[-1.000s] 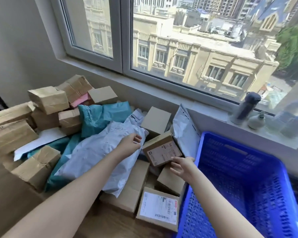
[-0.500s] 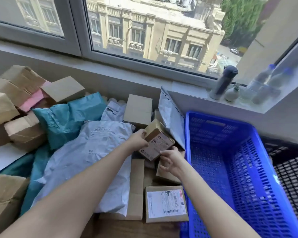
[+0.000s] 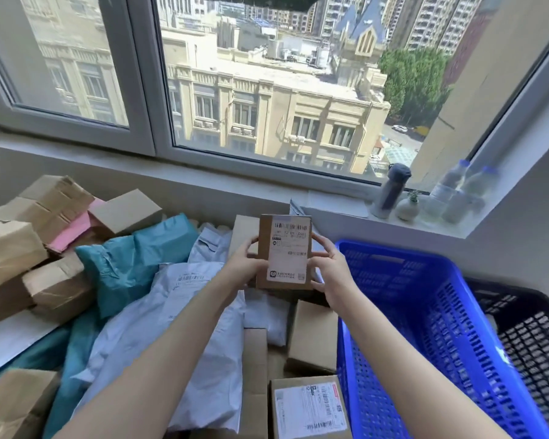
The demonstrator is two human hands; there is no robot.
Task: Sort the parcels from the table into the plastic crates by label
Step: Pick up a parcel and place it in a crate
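Fingers (image 3: pixel 251 245) of the left hand (image 3: pixel 243 267) and fingers (image 3: pixel 323 247) of the right hand (image 3: pixel 328 270) curl round the two long sides of a small box (image 3: pixel 284 251), one hand on each side. Half a second ago that box lay tilted on the pile, with the left hand at its upper corner and the right hand at its lower edge. Now it is lifted clear of the pile and turned upright, its label facing the camera. The view has also tipped up, so more of the window (image 3: pixel 267 90) shows.

The box is brown cardboard, taller than it is wide. A white label covers most of its front: a barcode at the top, lines of print too blurred to read, a second barcode lower right and a round logo at the bottom left.

It hangs in the air between the hands, above the grey mailer (image 3: pixel 171 312) and a plain box (image 3: pixel 314 334), just left of the blue crate (image 3: pixel 457 327). A black crate (image 3: pixel 536 343) stands beside the blue one on its right.

Both sets of fingers are bent and closed on the box, spread only as wide as it is. The fingertips show at its side edges, and neither hand touches anything else.
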